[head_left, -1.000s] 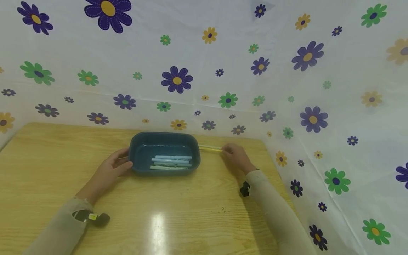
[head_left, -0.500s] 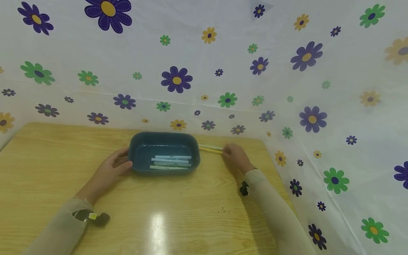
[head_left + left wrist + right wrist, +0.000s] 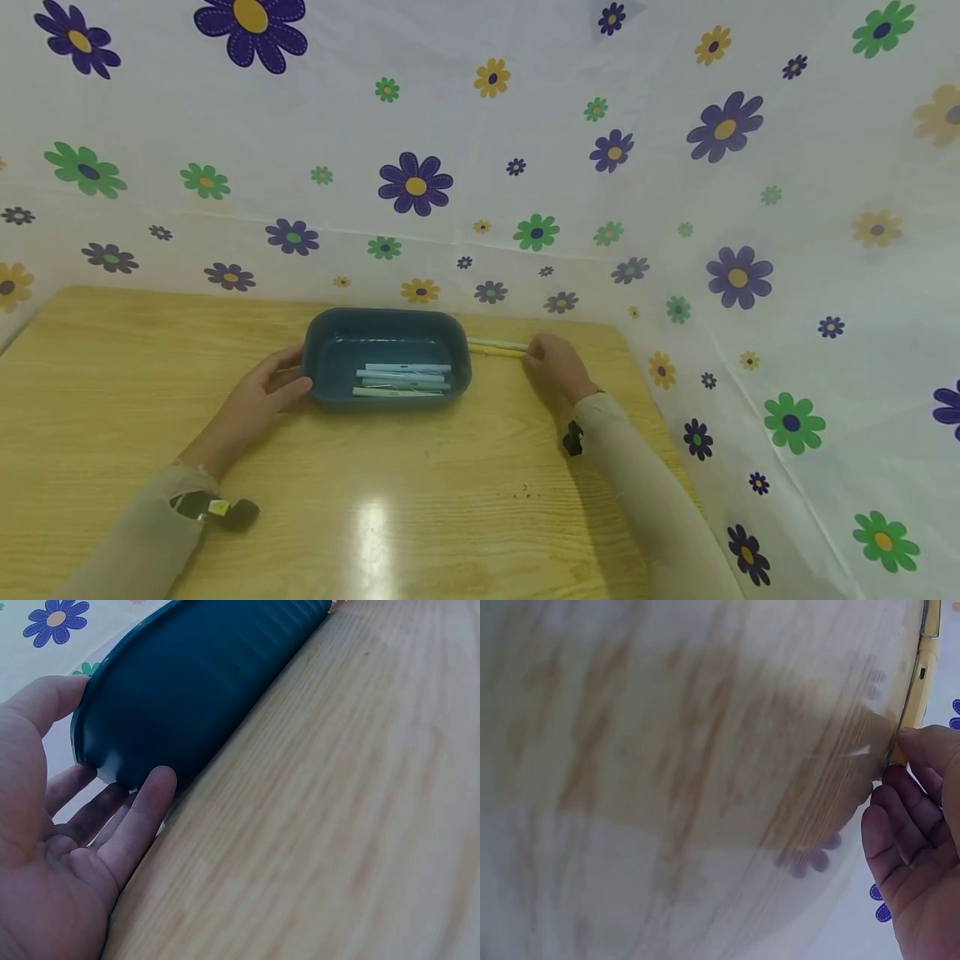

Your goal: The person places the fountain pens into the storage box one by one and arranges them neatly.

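Observation:
A dark teal plastic bin (image 3: 318,398) stands on the table with several pale blue and pale green pens (image 3: 405,377) lying inside. My left hand (image 3: 258,400) holds the bin's left end, its fingertips against the wall as the left wrist view shows. To the bin's right, a yellow pen (image 3: 498,352) and a pale green pen (image 3: 495,342) lie side by side. At their right ends, my right hand (image 3: 558,367) pinches the yellow pen between thumb and finger. In the right wrist view that yellow pen (image 3: 922,679) shows a small slot and a wire clip.
The wooden table (image 3: 420,500) ends at the back against a white flowered cloth (image 3: 337,108). More of this cloth hangs along the right side. Small dark specks (image 3: 527,492) lie on the table in front of my right hand.
The yellow and green pens' visible ends have spread slightly apart, and my right hand has shifted a little to the right. My left hand and the bin stay in place.

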Motion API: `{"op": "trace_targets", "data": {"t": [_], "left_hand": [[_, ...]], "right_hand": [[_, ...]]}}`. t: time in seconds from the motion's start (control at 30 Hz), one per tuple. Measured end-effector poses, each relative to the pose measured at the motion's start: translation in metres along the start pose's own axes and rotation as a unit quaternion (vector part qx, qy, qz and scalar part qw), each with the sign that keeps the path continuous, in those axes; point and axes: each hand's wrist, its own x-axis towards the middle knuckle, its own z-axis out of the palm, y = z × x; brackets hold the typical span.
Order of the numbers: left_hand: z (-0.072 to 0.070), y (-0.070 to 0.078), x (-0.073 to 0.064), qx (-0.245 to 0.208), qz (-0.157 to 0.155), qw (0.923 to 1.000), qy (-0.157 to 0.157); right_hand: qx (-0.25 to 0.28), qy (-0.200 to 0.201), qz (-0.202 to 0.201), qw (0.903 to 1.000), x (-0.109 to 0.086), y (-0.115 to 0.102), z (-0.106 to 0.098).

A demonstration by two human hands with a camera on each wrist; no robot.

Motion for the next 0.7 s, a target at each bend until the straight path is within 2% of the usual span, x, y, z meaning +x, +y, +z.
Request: {"op": "trace_targets", "data": {"t": [0.3,0.57,0.7], "left_hand": [[-0.001,0.002,0.000,-0.002,-0.002,1.0000,-0.003],[-0.001,0.002,0.000,0.000,0.002,1.0000,-0.007],[-0.001,0.000,0.000,-0.003,0.005,1.0000,-0.005]], "right_hand": [[-0.002,0.002,-0.018,0.9998,0.000,0.001,0.000],[0.023,-0.008,0.009,0.9997,-0.004,0.004,-0.005],[0.030,0.001,0.003,0.9996,-0.007,0.002,-0.010]]}}
